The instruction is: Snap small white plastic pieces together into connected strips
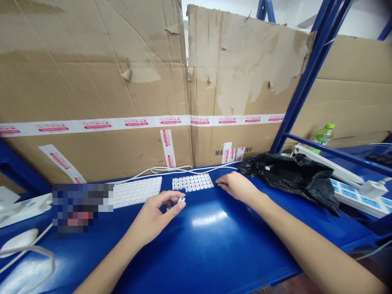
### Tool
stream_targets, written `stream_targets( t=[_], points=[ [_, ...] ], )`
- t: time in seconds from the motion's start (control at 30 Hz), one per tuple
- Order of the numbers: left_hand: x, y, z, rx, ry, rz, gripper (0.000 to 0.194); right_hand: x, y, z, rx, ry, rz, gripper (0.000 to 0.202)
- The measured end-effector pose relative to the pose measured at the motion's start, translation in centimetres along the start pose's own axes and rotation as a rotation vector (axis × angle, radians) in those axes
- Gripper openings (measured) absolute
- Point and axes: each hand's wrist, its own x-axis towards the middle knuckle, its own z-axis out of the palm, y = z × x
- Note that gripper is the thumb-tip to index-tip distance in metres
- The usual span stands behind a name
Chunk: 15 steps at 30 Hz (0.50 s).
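Note:
My left hand (161, 214) pinches a small white piece with dark marks (181, 200) between thumb and fingertips, above the blue table (211, 253). In front of it lies a block of small white pieces (192, 182) set side by side in rows, its left part stepped. My right hand (234, 185) rests at the right end of that block, fingers pressed together and pointing left; what they hold, if anything, is too small to make out. A white keyboard (137, 190) lies left of the block, partly behind my left hand.
Cardboard sheets (122, 98) stand behind the table, with a white cable (171, 168) along their foot. At the right are a black plastic bag (288, 175), power strips (364, 200) and a bottle (323, 136). A white mouse (20, 240) lies at the left beside a blurred patch.

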Motion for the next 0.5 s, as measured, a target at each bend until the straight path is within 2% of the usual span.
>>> stream_targets(
  t=[0.2, 0.3, 0.4, 0.47, 0.5],
  points=[
    [-0.8, 1.3, 0.9, 0.16, -0.105, 0.247, 0.015, 0.6, 0.3, 0.6, -0.007, -0.054, 0.028, 0.038],
    [-0.7, 2.2, 1.7, 0.248, -0.165, 0.281, 0.016, 0.8, 0.1, 0.7, -0.006, -0.045, 0.027, 0.038],
    [-1.0, 2.7, 2.1, 0.329, -0.17, 0.288, 0.026, 0.8, -0.2, 0.6, -0.004, -0.024, 0.016, 0.035],
    [-2.9, 1.8, 2.3, 0.339, -0.124, 0.273, 0.042, 0.8, -0.3, 0.6, 0.002, -0.012, 0.006, 0.034],
    [-4.7, 0.7, 2.5, 0.32, -0.098, 0.241, 0.044, 0.8, -0.3, 0.6, 0.007, -0.007, 0.0, 0.033]
  ],
)
